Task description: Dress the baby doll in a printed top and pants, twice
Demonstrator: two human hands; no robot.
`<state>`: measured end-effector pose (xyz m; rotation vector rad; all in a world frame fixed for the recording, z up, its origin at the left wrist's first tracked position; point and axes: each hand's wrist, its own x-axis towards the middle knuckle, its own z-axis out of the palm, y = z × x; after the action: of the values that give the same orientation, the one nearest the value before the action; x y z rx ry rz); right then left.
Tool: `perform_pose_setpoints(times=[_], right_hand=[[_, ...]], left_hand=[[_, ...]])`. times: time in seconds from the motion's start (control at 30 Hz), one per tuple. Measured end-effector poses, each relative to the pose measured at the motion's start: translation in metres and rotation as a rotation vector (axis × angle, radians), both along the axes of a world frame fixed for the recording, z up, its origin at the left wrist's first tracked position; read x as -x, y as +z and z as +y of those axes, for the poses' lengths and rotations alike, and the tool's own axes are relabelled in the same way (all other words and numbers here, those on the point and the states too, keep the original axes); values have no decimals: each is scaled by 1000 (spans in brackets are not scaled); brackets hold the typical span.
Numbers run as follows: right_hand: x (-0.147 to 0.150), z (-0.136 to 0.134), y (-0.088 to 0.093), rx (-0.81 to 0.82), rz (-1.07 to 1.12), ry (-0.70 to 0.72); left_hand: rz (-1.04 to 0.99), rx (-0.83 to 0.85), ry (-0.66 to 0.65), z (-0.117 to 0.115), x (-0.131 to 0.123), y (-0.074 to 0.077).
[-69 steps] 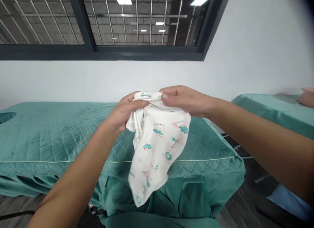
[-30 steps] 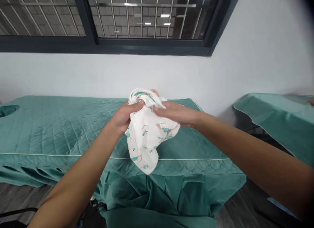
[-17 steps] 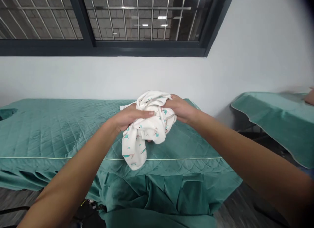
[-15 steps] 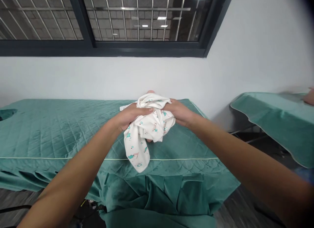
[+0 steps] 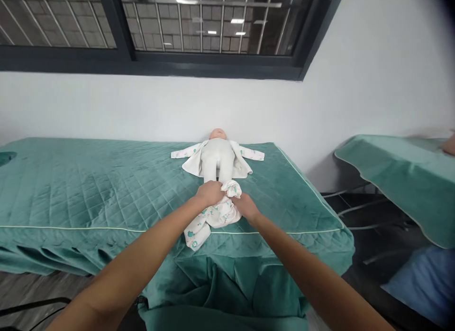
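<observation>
A baby doll (image 5: 217, 153) lies on its back on the green quilted bed, head toward the wall. Its white printed jacket (image 5: 194, 164) hangs open, with the sleeved arms spread wide. At the doll's lower legs, bunched white printed baby pants (image 5: 222, 215) gather around the feet, which are hidden. My left hand (image 5: 210, 193) is closed on the bunched cloth from the left. My right hand (image 5: 245, 206) grips the same cloth from the right. One pant leg trails down toward the bed's front edge.
The green quilted bed cover (image 5: 88, 188) stretches left, with a face hole at the far left. Another green-covered bed (image 5: 401, 179) stands right, with part of a person's hand (image 5: 450, 147) at its edge. Behind is a wall under a dark-framed window (image 5: 213, 68). A blue cloth (image 5: 426, 279) shows lower right.
Both hands have moved down toward me with the printed pants, from over the doll's body to its lower legs. The doll and its open jacket have come into view.
</observation>
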<state>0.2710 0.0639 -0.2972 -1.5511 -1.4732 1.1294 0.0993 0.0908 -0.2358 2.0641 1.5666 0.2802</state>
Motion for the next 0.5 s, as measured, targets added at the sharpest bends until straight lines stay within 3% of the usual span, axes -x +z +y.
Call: perform_pose_setpoints(times=[0.3, 0.5], right_hand=[[-3, -5, -7, -24, 18, -46], [-5, -11, -19, -53, 191, -48]], left_hand=[[-26, 66, -138, 6, 5, 1], [-277, 246, -193, 1, 20, 10]])
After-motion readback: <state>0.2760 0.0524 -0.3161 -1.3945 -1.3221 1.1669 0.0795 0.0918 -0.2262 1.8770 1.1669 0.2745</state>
